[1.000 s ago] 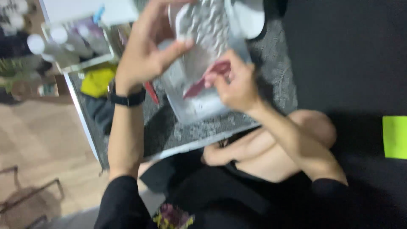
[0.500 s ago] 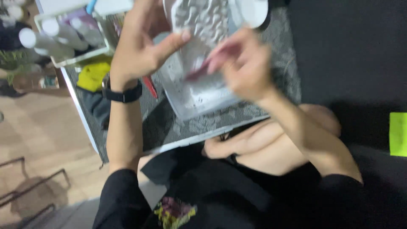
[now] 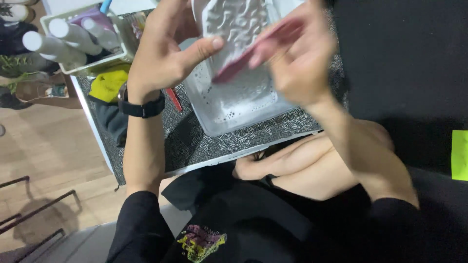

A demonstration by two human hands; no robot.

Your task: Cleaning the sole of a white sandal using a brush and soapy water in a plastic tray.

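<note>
Upper centre of frame: white shoe sole [image 3: 243, 24], tread facing camera, held up over a clear plastic tray [image 3: 234, 104]. Left hand [image 3: 163, 56] clamped on its left edge, thumb pressed across. Right hand [image 3: 297, 58], blurred, fingers closed around a dark red brush [image 3: 248, 56] touching the tread. Tray rests on patterned board [image 3: 195, 141]. Upper left: basket [image 3: 58, 70] with white bottles [image 3: 53, 46]; yellow cloth [image 3: 107, 83] just below.

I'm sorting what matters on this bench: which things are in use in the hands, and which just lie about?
In use:
left hand holding the white ridged shoe sole
right hand with the dark red tool
clear plastic tray beneath

Lying about:
white bottles in a bin
yellow cloth
red pen
</note>
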